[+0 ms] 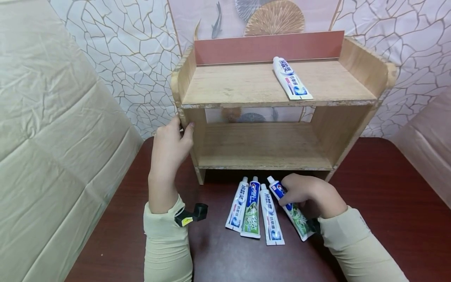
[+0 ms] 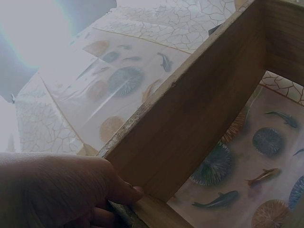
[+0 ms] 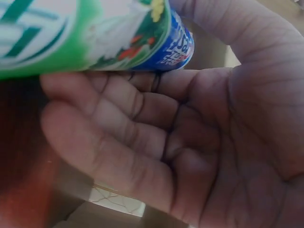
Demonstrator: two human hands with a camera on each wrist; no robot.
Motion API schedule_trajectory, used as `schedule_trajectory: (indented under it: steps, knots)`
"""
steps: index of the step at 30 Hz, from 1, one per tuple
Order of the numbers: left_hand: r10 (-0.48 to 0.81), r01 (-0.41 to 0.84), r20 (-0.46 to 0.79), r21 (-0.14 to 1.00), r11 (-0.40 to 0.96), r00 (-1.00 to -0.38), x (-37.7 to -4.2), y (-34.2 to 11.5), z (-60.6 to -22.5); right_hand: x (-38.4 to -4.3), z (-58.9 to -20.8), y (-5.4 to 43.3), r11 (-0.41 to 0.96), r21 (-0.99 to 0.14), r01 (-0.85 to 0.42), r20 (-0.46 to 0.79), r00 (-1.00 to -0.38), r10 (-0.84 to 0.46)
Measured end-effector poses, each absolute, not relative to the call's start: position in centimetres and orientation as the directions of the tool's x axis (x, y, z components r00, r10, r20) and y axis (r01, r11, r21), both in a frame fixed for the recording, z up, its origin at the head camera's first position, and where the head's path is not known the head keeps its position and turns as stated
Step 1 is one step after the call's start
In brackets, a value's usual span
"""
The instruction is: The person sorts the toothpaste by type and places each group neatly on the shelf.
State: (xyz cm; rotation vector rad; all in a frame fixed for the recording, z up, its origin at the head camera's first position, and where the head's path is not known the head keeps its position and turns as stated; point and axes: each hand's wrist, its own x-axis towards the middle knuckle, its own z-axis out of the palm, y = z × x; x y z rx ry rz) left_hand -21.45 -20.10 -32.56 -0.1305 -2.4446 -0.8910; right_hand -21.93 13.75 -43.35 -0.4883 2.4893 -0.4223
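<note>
My left hand (image 1: 170, 148) grips the left side panel of a small wooden shelf (image 1: 264, 145), thumb on the inner face. The left wrist view shows this hand (image 2: 66, 187) at the panel's (image 2: 190, 109) edge. Down on the table, my right hand (image 1: 311, 190) holds a blue-and-green toothpaste tube (image 1: 295, 217) between thumb and curled fingers. In the right wrist view the tube (image 3: 128, 40) lies across the fingers (image 3: 109, 152). To its left are a white tube (image 1: 270, 219), a blue-and-green tube (image 1: 251, 211) and another white tube (image 1: 237, 205), caps toward the shelf.
A white toothpaste tube (image 1: 290, 80) lies on the upper board of the shelf, slanting to its front edge. A reddish strip (image 1: 267, 49) runs along the back. The shelf stands on a dark red table (image 1: 119, 231), with patterned cloth (image 1: 123, 55) behind.
</note>
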Motion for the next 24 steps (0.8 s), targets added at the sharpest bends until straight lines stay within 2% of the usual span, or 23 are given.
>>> schedule_trajectory:
  steps: [5, 9, 15, 20, 24]
  knots:
    - [-0.086, 0.263, 0.516, 0.565, 0.782, -0.852, -21.4, -20.1, -32.5, -22.1, -42.5, 14.0, 0.834, -0.443, -0.328, -0.385, -0.771, -0.507]
    - [-0.086, 0.263, 0.518, 0.564, 0.783, -0.851, -21.4, -20.1, -32.5, -22.3, -41.7, 14.0, 0.8, -0.439, -0.409, -0.317, -0.762, -0.565]
    - [-0.078, 0.27, 0.518, 0.563, 0.781, -0.852, -21.4, -20.1, -32.5, -22.0, -40.1, 13.8, 0.782, -0.448, -0.433, -0.273, -0.766, -0.581]
    - [-0.078, 0.266, 0.52, 0.554, 0.789, -0.85, -21.4, -20.1, -32.4, -22.3, -38.6, 14.2, 0.725, -0.474, -0.499, -0.173, -0.755, -0.633]
    - [-0.076, 0.263, 0.51, 0.558, 0.787, -0.857, -21.4, -20.1, -32.4, -23.2, -37.8, 14.2, 0.698, -0.514, -0.498, -0.129, -0.76, -0.637]
